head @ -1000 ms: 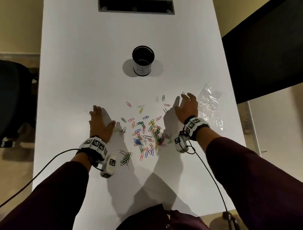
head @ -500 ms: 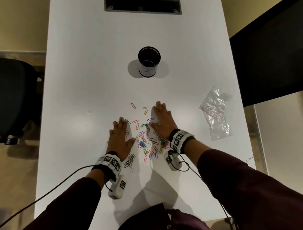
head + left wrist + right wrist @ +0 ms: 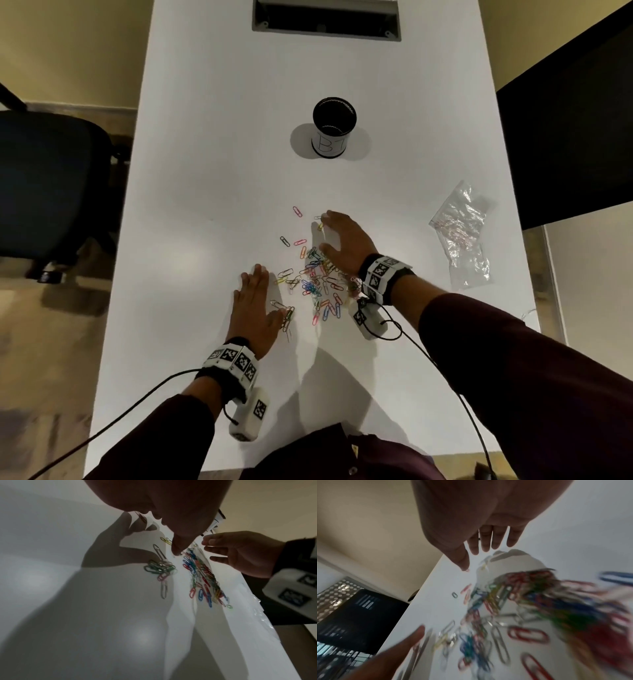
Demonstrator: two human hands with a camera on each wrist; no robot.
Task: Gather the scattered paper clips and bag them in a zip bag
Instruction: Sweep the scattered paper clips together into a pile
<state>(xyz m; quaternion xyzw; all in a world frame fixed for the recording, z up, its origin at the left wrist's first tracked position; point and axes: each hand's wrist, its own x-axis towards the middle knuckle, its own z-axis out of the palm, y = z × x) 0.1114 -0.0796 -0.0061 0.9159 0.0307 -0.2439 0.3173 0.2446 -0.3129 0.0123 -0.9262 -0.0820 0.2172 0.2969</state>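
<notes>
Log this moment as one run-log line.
left hand open | right hand open | paper clips between hands | zip bag untouched

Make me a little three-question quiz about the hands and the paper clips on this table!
1. True or false: the zip bag already holds the paper clips.
2. Which stands beyond the clips: A) black cup B) red bowl C) stapler?
3. Fill in: the left hand and right hand lie ____ on the table, either side of the pile.

Key: 1 false, the bag lies apart to the right. 2 A. 3 open.
</notes>
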